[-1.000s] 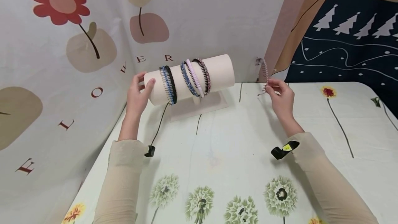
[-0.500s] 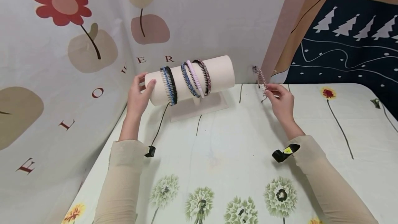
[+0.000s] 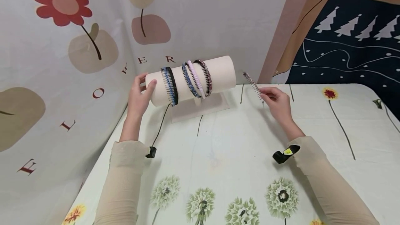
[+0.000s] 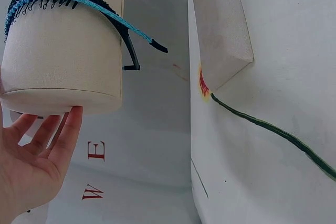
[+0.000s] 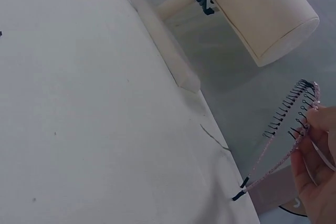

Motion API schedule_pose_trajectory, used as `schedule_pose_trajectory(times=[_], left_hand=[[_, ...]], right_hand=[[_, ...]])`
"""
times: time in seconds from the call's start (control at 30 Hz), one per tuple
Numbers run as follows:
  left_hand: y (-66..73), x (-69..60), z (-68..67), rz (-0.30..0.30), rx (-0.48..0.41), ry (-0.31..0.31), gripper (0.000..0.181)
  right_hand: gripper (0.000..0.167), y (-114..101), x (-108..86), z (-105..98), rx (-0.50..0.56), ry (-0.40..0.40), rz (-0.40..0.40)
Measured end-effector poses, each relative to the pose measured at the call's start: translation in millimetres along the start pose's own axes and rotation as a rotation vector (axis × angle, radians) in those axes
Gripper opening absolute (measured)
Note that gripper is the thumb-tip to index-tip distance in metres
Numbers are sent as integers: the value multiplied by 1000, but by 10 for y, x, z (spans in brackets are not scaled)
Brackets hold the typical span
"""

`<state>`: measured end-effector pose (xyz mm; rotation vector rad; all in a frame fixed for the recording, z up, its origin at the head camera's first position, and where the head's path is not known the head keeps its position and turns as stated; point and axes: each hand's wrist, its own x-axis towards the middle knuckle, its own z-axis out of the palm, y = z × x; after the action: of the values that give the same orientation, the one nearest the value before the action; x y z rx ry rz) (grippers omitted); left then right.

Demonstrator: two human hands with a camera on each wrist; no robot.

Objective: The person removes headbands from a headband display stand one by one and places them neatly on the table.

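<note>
Nearer than either hand, green dandelion prints (image 3: 200, 202) mark the white tablecloth (image 3: 234, 148), and a black device (image 3: 285, 153) sits at the right cuff. The right hand (image 3: 278, 103) pinches a pink toothed headband (image 3: 252, 84) between thumb and fingers; the band tilts out to the hand's left, apart from the padded cylinder (image 3: 222, 72). The left hand (image 3: 139, 93) holds the cylinder's end, thumb at the front and fingers reaching behind. Just right of that hand, a blue headband (image 3: 166, 86) and a black one circle the cylinder; farther right are a blue, a lilac (image 3: 196, 78) and a dark speckled band (image 3: 206, 75). Beyond both hands hangs a flower-printed cloth (image 3: 218, 16).
</note>
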<state>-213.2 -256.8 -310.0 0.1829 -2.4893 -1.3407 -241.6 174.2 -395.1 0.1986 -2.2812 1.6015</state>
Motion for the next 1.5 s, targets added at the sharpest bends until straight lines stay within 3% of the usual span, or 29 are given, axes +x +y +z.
schedule_pose_trajectory(times=[0.3,0.7,1.13,1.5], left_hand=[[2,2,1,-10,-2,1,69],[13,-5,-2,-6,-5,-1,69],[5,-11,12,-11,7,4,70],[-10,3,14,-1,0,7,70]], right_hand=[[22,19,-10,56,-68,-181,-28],[20,82,27,89,-113,-329,-50],[22,156,138,74,-200,-485,44],[22,303,244,45,-219,-499,74]])
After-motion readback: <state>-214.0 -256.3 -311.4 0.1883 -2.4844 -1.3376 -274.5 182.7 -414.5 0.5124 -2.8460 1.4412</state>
